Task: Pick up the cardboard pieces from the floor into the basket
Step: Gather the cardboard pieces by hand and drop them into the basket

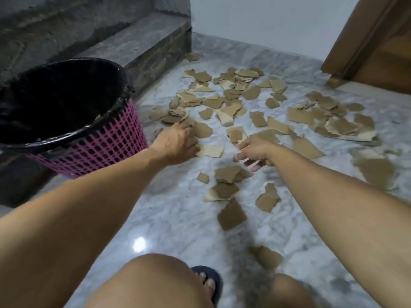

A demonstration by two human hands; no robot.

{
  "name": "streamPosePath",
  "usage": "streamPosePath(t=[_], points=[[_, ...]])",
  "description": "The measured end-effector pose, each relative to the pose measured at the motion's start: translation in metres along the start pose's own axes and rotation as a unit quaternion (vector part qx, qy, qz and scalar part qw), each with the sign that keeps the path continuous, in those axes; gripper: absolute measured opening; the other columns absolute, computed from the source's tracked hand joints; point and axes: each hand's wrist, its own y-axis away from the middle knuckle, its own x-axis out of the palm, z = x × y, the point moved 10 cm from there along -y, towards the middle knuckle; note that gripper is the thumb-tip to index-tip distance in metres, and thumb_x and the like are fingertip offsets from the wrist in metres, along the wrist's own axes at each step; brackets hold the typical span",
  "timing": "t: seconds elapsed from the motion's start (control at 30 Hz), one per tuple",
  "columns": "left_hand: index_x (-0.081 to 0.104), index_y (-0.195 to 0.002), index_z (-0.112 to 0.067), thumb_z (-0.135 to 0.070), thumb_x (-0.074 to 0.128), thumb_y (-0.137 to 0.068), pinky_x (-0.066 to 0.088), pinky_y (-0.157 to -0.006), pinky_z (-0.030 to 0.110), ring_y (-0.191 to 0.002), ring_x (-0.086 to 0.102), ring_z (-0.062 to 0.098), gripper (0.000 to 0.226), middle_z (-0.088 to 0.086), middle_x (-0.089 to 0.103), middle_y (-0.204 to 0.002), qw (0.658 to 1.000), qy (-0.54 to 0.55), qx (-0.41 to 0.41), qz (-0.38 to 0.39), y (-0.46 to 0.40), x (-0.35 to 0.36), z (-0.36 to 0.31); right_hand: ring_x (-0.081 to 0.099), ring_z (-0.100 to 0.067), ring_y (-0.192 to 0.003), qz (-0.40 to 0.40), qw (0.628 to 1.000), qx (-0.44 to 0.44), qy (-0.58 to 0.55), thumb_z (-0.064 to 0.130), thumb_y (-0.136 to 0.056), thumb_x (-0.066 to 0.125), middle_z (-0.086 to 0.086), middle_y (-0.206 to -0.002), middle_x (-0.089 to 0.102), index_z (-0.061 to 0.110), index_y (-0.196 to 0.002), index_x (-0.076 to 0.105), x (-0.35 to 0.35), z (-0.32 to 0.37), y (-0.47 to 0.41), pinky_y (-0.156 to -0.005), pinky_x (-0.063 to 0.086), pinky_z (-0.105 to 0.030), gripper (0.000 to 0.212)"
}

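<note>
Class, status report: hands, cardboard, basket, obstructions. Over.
Left hand down on a cardboard piece, grip unclear. Right hand open, empty. Basket beside left arm. Nothing in the way.

No text, label, brand, number or sign can be read anywhere in the view: the torn cardboard pieces [231,112] show plain brown faces, and the pink basket [95,150] at the left of the frame carries no lettering
</note>
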Motion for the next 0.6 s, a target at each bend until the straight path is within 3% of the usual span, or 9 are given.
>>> streamPosePath(t=[0.07, 0.17, 0.27, 0.37, 0.43, 0.5, 0.6], points=[[0.054, -0.127, -0.014, -0.054, 0.066, -0.080, 0.048, -0.090, 0.037, -0.116, 0.054, 0.030, 0.062, 0.009, 0.057, -0.127, 0.995, 0.025, 0.000, 0.097, -0.002, 0.049, -0.016, 0.063, -0.025, -0.093, 0.003, 0.997, 0.024, 0.067, 0.018, -0.085, 0.076, -0.014, -0.116, 0.062, 0.004, -0.135, 0.049, 0.001, -0.042, -0.001, -0.073, 0.053, -0.039, 0.059], [0.034, -0.146, -0.018, -0.065, 0.074, -0.066, 0.043, -0.102, 0.039, -0.128, 0.044, 0.028, 0.101, 0.006, 0.042, -0.144, 0.977, -0.010, 0.049, 0.208, 0.003, 0.121, -0.053, 0.052, -0.033, -0.125, 0.035, 0.981, 0.043, 0.186, 0.033, -0.072, 0.087, -0.015, -0.144, 0.047, 0.013, -0.147, 0.038, 0.012, -0.101, 0.000, -0.097, 0.050, -0.043, 0.092], [0.011, -0.153, -0.022, -0.072, 0.077, -0.053, 0.029, -0.114, 0.046, -0.141, 0.025, 0.030, 0.129, 0.008, 0.016, -0.158, 0.958, -0.039, 0.117, 0.260, 0.015, 0.176, -0.091, 0.014, -0.033, -0.149, 0.088, 0.951, 0.027, 0.296, 0.045, -0.062, 0.090, -0.009, -0.164, 0.004, 0.020, -0.157, 0.004, 0.038, -0.152, 0.005, -0.115, 0.028, -0.046, 0.131], [-0.013, -0.153, -0.027, -0.074, 0.077, -0.051, 0.010, -0.116, 0.062, -0.149, -0.009, 0.034, 0.144, 0.007, -0.021, -0.160, 0.934, -0.073, 0.146, 0.317, 0.028, 0.220, -0.109, -0.027, -0.034, -0.146, 0.126, 0.909, 0.006, 0.397, 0.058, -0.049, 0.090, -0.001, -0.157, -0.036, 0.033, -0.151, -0.025, 0.068, -0.191, 0.007, -0.112, 0.007, -0.068, 0.156], [-0.017, -0.152, -0.026, -0.072, 0.078, -0.051, 0.007, -0.113, 0.068, -0.146, -0.018, 0.037, 0.146, 0.008, -0.029, -0.157, 0.926, -0.093, 0.154, 0.332, 0.034, 0.239, -0.115, -0.035, -0.039, -0.141, 0.138, 0.878, -0.009, 0.458, 0.059, -0.048, 0.089, -0.002, -0.153, -0.043, 0.035, -0.147, -0.032, 0.085, -0.210, 0.006, -0.105, 0.004, -0.078, 0.158], [-0.016, -0.152, -0.025, -0.070, 0.076, -0.056, 0.011, -0.111, 0.069, -0.146, -0.017, 0.040, 0.141, 0.011, -0.028, -0.157, 0.928, -0.111, 0.150, 0.324, 0.034, 0.250, -0.116, -0.034, -0.043, -0.140, 0.112, 0.858, -0.036, 0.501, 0.054, -0.053, 0.087, -0.007, -0.153, -0.042, 0.034, -0.146, -0.033, 0.093, -0.217, 0.002, -0.104, 0.003, -0.079, 0.153], [-0.011, -0.152, -0.029, -0.066, 0.072, -0.064, 0.023, -0.107, 0.067, -0.146, -0.009, 0.042, 0.126, 0.013, -0.021, -0.158, 0.936, -0.124, 0.144, 0.298, 0.026, 0.259, -0.114, -0.032, -0.041, -0.142, 0.044, 0.866, -0.062, 0.494, 0.055, -0.057, 0.084, -0.006, -0.155, -0.038, 0.036, -0.146, -0.030, 0.082, -0.217, -0.013, -0.106, -0.001, -0.076, 0.146]])
